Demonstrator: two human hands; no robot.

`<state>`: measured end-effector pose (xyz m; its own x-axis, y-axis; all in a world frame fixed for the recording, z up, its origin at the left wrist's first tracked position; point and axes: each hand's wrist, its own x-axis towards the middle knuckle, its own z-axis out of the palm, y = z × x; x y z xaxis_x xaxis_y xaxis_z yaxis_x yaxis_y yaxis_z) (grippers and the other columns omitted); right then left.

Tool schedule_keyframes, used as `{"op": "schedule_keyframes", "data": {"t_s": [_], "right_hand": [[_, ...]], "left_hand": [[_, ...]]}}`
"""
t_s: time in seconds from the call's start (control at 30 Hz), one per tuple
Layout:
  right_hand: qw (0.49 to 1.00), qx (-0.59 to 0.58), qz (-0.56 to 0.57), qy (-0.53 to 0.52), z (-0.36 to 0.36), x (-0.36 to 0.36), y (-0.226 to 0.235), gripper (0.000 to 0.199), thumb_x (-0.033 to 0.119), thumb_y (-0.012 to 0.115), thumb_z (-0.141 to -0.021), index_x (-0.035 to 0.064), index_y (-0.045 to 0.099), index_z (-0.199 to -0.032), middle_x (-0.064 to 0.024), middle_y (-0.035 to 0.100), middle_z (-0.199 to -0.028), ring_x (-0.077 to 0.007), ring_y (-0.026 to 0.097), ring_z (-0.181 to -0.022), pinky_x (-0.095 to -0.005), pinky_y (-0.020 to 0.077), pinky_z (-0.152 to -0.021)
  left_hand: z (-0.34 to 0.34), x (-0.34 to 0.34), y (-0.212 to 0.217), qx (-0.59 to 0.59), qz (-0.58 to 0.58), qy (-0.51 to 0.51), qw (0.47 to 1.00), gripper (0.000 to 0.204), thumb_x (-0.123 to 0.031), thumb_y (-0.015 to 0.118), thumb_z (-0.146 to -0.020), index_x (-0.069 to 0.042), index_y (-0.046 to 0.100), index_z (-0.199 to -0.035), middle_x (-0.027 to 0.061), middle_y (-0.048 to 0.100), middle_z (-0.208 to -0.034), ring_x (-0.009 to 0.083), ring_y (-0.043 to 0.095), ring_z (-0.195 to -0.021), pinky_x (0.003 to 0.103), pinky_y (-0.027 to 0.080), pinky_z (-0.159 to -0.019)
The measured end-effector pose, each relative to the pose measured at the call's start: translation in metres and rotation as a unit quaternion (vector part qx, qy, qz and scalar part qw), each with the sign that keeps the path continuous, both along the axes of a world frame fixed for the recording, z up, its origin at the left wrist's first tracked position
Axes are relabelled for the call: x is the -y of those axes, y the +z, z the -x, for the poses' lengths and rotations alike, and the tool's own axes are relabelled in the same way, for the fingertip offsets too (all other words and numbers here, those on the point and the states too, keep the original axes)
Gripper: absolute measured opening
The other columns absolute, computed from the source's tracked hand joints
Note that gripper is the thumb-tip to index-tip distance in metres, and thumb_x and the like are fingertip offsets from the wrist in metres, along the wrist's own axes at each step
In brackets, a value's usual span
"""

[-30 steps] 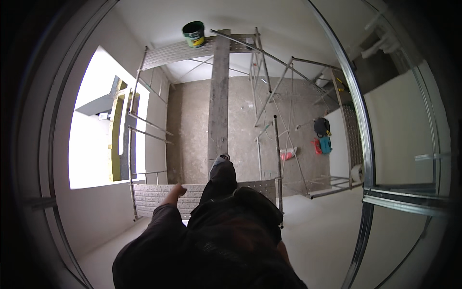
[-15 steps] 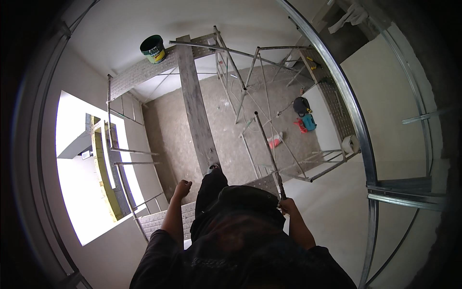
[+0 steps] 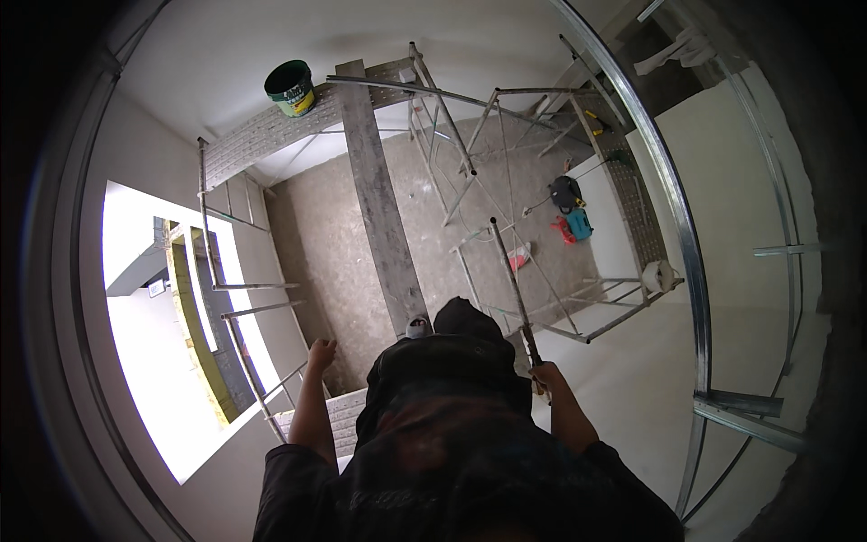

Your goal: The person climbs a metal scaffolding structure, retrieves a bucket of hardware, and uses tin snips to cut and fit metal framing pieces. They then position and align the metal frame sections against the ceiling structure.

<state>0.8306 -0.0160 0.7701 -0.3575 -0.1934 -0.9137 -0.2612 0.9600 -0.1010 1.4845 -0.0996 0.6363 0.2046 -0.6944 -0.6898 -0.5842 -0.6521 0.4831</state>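
My left hand (image 3: 321,351) hangs out to the left, its fingers curled closed, with no object showing in it. On the other side, my right hand (image 3: 545,372) is closed round a dark, narrow thing (image 3: 530,342) beside the scaffold pole (image 3: 508,269); its kind is hard to make out, as it overlaps the pole. My foot (image 3: 416,327) rests on a long grey plank (image 3: 377,172) that runs away from me. My other leg (image 3: 465,318) is bent forward, and its foot is hidden.
A dark green bucket (image 3: 291,90) stands on a perforated scaffold deck (image 3: 244,149) at the far left. Below lies the concrete floor (image 3: 334,235) with a backpack (image 3: 566,194) and a teal bag (image 3: 578,224). Metal framing (image 3: 664,172) curves past on the right; a window opening (image 3: 144,361) is at left.
My body has moved forward along the plank, and the other leg has swung ahead at the right. Both hands have shifted slightly forward; the right one still grips the dark thing.
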Motion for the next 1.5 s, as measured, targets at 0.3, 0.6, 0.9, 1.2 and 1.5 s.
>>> {"op": "schedule_keyframes", "data": {"t_s": [0.3, 0.6, 0.9, 1.2, 1.5], "right_hand": [[0.994, 0.094, -0.061, -0.004, -0.029, 0.09, -0.036, 0.033, 0.023, 0.073, -0.084, 0.0085, 0.053, -0.062, -0.004, 0.047, -0.052, -0.0149, 0.042, -0.039, -0.0334, 0.0298, -0.037], [0.991, 0.131, 0.01, -0.031, -0.066, 0.263, -0.055, 0.034, 0.031, 0.068, -0.087, 0.0112, 0.049, -0.068, -0.0002, 0.041, -0.05, -0.0137, 0.035, -0.036, -0.0339, 0.0238, -0.035], [0.987, 0.119, 0.067, 0.083, -0.119, 0.457, -0.01, 0.027, 0.027, 0.065, -0.086, 0.0058, 0.049, -0.085, 0.0008, 0.044, -0.057, -0.0125, 0.04, -0.038, -0.0313, 0.0303, -0.033], [0.983, 0.121, 0.052, 0.126, -0.144, 0.582, -0.027, 0.031, 0.035, 0.06, -0.091, 0.0087, 0.052, -0.075, -0.0021, 0.045, -0.055, -0.0144, 0.04, -0.041, -0.0333, 0.0292, -0.037], [0.989, 0.141, -0.027, 0.034, -0.159, 0.702, -0.062, 0.032, 0.033, 0.055, -0.095, 0.0126, 0.051, -0.071, 0.0006, 0.041, -0.053, -0.014, 0.039, -0.043, -0.0313, 0.0292, -0.042]], "left_hand": [[0.005, 0.058, 0.023, -0.07, -0.025, 0.078, 0.994, 0.046, -0.038, 0.064, -0.089, 0.006, 0.063, -0.103, 0.0137, 0.07, -0.081, 0.0207, 0.067, -0.068, 0.035, 0.054, -0.062], [0.032, 0.168, -0.02, -0.182, -0.127, -0.167, 0.961, 0.077, -0.052, 0.068, -0.083, 0.003, 0.05, -0.135, 0.0281, 0.06, -0.125, 0.0373, 0.058, -0.118, 0.041, 0.046, -0.098], [0.076, 0.367, 0.112, -0.055, -0.008, -0.187, 0.981, 0.073, -0.045, 0.052, -0.091, 0.005, 0.039, -0.142, 0.0286, 0.04, -0.145, 0.0391, 0.039, -0.136, 0.043, 0.032, -0.114], [0.06, 0.469, 0.076, -0.058, -0.015, -0.105, 0.993, 0.062, -0.046, 0.053, -0.089, -0.002, 0.052, -0.133, 0.0252, 0.053, -0.134, 0.0382, 0.052, -0.125, 0.047, 0.041, -0.105], [-0.024, 0.525, 0.076, -0.015, -0.054, 0.033, 0.998, 0.06, -0.047, 0.055, -0.089, 0.003, 0.059, -0.123, 0.027, 0.063, -0.118, 0.0382, 0.06, -0.114, 0.044, 0.046, -0.098]]}}
